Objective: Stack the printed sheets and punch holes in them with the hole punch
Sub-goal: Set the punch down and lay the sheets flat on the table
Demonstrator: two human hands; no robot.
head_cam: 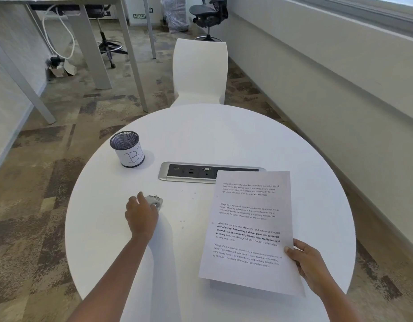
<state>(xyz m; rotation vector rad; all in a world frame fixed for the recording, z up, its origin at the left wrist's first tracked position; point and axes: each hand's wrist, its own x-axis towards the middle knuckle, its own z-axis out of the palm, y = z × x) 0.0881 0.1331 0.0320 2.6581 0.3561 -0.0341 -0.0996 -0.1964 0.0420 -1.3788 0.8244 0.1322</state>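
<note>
left hand closed over hole punch at table's 9 o'clock, likely to lift it | right hand pinches sheets by right edge at 4 o'clock, raised off table, left edge facing punch | paper dots between

bare table beyond the socket strip; mesh cup blocks far left
</note>
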